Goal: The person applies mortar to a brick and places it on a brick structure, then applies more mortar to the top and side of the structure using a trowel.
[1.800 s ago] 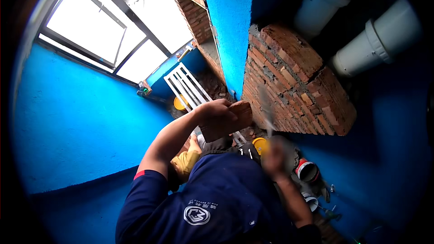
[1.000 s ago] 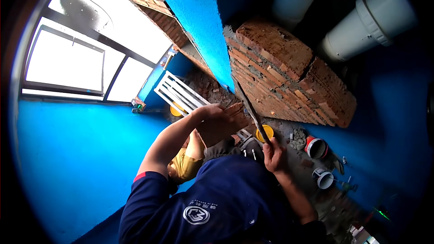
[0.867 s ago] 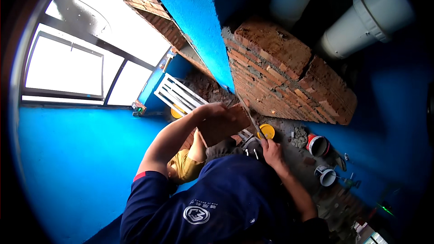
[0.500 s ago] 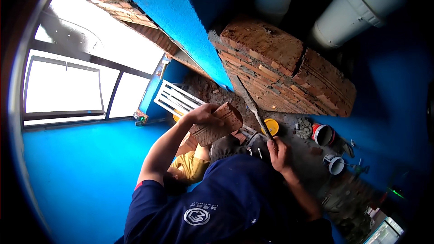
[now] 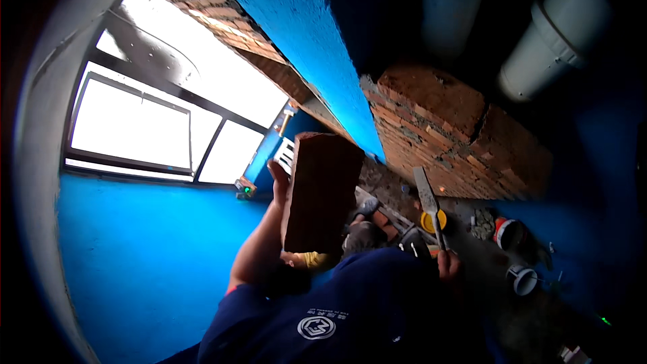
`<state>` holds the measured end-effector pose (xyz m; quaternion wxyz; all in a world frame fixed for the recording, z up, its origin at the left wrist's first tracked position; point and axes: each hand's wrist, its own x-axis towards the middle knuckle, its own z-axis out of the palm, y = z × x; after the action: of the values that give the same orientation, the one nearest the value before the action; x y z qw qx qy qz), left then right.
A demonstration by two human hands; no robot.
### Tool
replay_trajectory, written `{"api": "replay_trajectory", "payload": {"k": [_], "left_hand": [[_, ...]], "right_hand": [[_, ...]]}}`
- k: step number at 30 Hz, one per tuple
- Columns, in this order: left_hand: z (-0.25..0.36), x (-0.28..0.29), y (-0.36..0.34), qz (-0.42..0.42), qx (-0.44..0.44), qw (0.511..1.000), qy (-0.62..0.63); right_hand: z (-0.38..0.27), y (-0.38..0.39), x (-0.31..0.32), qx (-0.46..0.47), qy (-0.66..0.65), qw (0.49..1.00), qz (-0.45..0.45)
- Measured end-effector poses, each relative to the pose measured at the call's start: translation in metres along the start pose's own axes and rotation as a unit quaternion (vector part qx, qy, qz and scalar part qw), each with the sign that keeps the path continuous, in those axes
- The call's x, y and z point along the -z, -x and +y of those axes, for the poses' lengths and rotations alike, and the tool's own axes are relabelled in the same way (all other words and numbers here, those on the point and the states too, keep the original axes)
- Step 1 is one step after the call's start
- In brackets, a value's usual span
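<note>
My left hand (image 5: pixel 278 182) grips a reddish-brown brick (image 5: pixel 323 192) along its left edge and holds it up close in front of me. The brick's broad face is in shade, and most of my fingers are hidden behind it. In my right hand (image 5: pixel 449 264), lower and to the right, is the handle of a narrow, flat-bladed masonry trowel (image 5: pixel 426 192). Its blade points up toward the unfinished brick wall (image 5: pixel 431 141) ahead. This wall has bricks laid along its top and rough grey mortar in its joints; the brick in my hand appears apart from it.
Thick white pipes (image 5: pixel 549 40) stand beyond the brick wall. A yellow bucket (image 5: pixel 438 219), a red-and-white bucket (image 5: pixel 507 234) and a white bucket (image 5: pixel 522 280) sit below on the right. A person in a yellow top (image 5: pixel 315 261) is below, partly behind my brick. Blue wall (image 5: pixel 155 249) and windows lie left.
My left hand has raised the brick closer to the view and turned it. The trowel is still in my right hand, its blade more upright. The whole view has swung, shifting the surroundings rightward.
</note>
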<state>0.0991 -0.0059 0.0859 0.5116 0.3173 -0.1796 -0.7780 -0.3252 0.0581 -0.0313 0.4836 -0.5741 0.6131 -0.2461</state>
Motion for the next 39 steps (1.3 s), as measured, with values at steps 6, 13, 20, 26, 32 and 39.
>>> {"api": "replay_trajectory", "payload": {"k": [6,13,20,26,32,39], "left_hand": [[-0.026,0.001,0.009,0.139,-0.09,0.985,0.051],[-0.004,-0.102,-0.034,-0.1,-0.178,0.978,-0.051],[-0.056,-0.194,-0.124,-0.15,0.04,0.988,-0.006],[-0.056,-0.298,-0.28,-0.212,-0.09,0.768,-0.597],[-0.114,-0.347,-0.466,-0.211,-0.183,0.392,-0.877],[-0.105,-0.322,-0.549,-0.162,-0.203,0.139,-0.956]], "right_hand": [[-0.019,0.006,0.016,0.112,0.026,0.992,-0.043],[0.015,0.036,0.026,0.093,-0.004,0.996,0.014],[0.072,0.104,0.019,0.056,-0.006,0.974,0.221],[0.086,0.132,0.024,-0.096,-0.041,0.985,0.136],[0.094,0.139,0.048,-0.129,-0.028,0.975,0.176],[0.229,0.171,-0.075,0.025,0.42,0.875,0.24]]}}
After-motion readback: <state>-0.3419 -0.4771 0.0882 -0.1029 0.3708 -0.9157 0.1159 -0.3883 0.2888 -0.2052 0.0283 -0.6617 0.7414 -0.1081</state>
